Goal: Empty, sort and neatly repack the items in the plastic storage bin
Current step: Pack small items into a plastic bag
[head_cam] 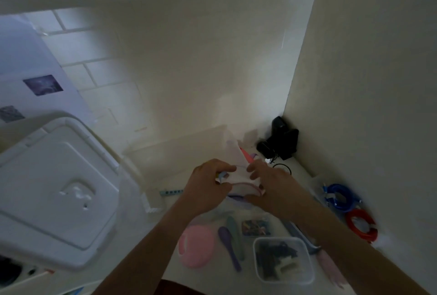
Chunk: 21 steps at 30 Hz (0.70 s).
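Now your left hand [204,187] and right hand [264,186] both pinch a white bundle with a lilac band [238,175] at frame centre, beside the clear plastic storage bin [142,176]; its white lid [54,190] lies left.

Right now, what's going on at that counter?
A person holds a small white pouch in both hands, left hand and right hand, above the counter. Sorted items lie below: a pink round case, two spoons, a clear lidded box, and blue and red cable coils. The bin lid rests left.
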Available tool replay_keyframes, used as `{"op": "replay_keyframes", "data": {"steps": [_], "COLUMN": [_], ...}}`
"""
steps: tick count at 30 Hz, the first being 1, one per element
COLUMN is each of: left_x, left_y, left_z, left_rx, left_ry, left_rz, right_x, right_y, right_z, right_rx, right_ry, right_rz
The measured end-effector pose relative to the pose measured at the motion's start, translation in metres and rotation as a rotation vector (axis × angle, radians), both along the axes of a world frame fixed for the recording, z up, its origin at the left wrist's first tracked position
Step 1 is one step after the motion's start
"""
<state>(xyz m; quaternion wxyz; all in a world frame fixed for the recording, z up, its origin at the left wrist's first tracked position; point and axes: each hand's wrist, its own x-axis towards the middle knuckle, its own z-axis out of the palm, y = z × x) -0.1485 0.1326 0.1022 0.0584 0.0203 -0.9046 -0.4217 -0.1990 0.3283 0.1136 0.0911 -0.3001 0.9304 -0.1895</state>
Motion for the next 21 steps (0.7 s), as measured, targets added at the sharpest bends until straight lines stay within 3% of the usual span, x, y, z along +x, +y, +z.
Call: {"op": "replay_keyframes", "data": {"steps": [4,8,15,18,21], "left_x": [0.0,-0.001,0.002,0.009,0.029], "left_y": [-0.006,-0.008,-0.013,-0.022,-0.028], "left_z": [-0.001,-0.003,-0.003,-0.004,-0.002], "left_rx": [0.197,0.263,0.31,0.207,0.316], "left_ry": [-0.024,-0.016,-0.025,0.067,0.175], "left_rz": [0.041,0.04,0.061,0.08,0.255], "right_x": [-0.004,0.003,0.006,0.012,0.024], "right_y": [0.011,0.019,0.015,0.014,0.012], "right_z": [-0.001,-0.001,-0.001,-0.001,0.002], "right_rx": [-0.046,-0.047,-0.135,-0.245,-0.374], "right_ry": [0.174,0.27,0.041,-0.01,-0.075], "right_rz": [0.034,0.059,0.076,0.029,-0.036]}}
